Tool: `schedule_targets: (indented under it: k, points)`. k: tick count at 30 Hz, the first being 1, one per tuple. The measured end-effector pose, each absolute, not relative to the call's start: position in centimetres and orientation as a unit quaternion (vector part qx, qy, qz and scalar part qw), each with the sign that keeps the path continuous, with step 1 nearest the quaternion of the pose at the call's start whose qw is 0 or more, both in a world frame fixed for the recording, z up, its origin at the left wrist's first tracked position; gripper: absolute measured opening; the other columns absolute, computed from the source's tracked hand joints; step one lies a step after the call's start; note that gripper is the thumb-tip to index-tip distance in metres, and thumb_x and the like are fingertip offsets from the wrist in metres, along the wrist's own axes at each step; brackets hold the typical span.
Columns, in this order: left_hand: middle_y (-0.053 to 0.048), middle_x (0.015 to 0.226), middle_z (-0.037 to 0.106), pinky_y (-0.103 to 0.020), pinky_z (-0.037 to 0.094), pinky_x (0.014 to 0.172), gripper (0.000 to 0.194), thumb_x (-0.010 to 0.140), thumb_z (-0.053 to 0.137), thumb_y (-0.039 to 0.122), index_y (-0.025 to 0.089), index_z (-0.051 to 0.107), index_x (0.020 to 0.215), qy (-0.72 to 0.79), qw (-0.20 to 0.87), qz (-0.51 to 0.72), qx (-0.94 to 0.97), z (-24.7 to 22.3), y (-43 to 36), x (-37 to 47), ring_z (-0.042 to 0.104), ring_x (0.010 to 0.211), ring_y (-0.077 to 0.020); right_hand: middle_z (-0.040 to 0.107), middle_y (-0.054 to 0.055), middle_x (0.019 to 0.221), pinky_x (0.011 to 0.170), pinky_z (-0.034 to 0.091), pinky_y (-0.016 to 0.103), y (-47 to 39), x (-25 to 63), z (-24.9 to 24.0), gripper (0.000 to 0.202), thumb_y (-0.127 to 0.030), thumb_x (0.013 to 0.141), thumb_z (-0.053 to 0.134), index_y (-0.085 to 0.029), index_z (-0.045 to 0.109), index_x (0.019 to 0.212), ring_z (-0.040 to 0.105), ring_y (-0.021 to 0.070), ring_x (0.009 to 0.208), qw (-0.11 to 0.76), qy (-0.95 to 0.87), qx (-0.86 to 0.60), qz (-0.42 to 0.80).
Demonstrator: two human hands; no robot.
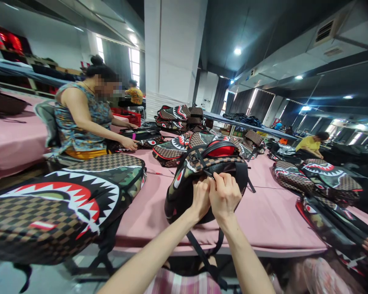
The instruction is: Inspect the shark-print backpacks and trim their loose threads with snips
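Currently, backpack: A checkered-and-camouflage backpack [184, 196] rests on the pink tabletop [147, 220] directly before its handler, red lining [222, 150] showing at its top.
Fingers: Those of the left hand [201, 195] and right hand [225, 194] meet, clenched on black webbing [207, 170]; the exact hold is hidden.
Webbing: Apparently being adjusted by hand; the next move likely calls for a firm two-handed pinch, the bag braced.
Left side: A co-worker [81, 114] handles another backpack [150, 139].
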State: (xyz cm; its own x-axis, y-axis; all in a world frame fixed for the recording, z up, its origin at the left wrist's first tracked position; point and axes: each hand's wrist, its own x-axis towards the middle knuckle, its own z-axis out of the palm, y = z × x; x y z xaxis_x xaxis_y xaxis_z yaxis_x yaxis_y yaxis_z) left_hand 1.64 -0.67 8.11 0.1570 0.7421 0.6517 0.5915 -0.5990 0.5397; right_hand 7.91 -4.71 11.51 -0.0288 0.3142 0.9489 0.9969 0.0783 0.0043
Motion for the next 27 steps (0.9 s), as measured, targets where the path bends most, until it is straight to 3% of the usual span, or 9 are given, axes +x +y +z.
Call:
schedule_targets:
  k: [7, 14, 19, 27]
  points:
    - [-0.008, 0.074, 0.063, -0.032, 0.041, 0.068, 0.027, 0.086, 0.032, 0.015, 0.015, 0.057, 0.074, 0.438, 0.080, 0.468, 0.763, 8.2, -0.8, 1.7, 0.057, 0.070, -0.0194, 0.061, 0.005, 0.076, 0.063, 0.037, 0.028, -4.6, 7.6, 10.9, 0.013, -0.022, 0.086, 0.054, -0.017, 0.066, 0.085, 0.051, 0.0174, 0.073, 0.454, -0.590, -0.563, -0.360]
    - [-0.012, 0.083, 0.065, -0.035, 0.043, 0.074, 0.026, 0.083, 0.040, 0.013, 0.010, 0.056, 0.103, 0.445, 0.067, 0.480, 0.753, 7.6, -0.6, 1.6, 0.060, 0.077, -0.0220, 0.060, 0.004, 0.076, 0.063, 0.041, 0.025, -5.6, 8.8, 11.1, 0.015, -0.023, 0.087, 0.053, -0.016, 0.066, 0.088, 0.054, 0.0151, 0.071, 0.511, -0.609, -0.547, -0.264]
    - [-0.012, 0.082, 0.065, -0.034, 0.043, 0.072, 0.022, 0.085, 0.038, 0.015, 0.011, 0.058, 0.092, 0.431, 0.088, 0.480, 0.759, 7.7, -0.6, 1.6, 0.060, 0.076, -0.0214, 0.062, 0.005, 0.079, 0.065, 0.041, 0.027, -5.4, 8.7, 11.1, 0.014, -0.023, 0.085, 0.055, -0.016, 0.067, 0.090, 0.054, 0.0170, 0.075, 0.479, -0.616, -0.547, -0.303]
    - [-0.010, 0.081, 0.066, -0.032, 0.041, 0.069, 0.025, 0.088, 0.033, 0.016, 0.013, 0.057, 0.092, 0.425, 0.078, 0.490, 0.757, 7.5, -0.7, 1.4, 0.059, 0.071, -0.0201, 0.061, 0.005, 0.077, 0.063, 0.039, 0.027, -5.3, 8.1, 11.4, 0.015, -0.024, 0.086, 0.054, -0.017, 0.067, 0.089, 0.053, 0.0169, 0.073, 0.456, -0.598, -0.565, -0.338]
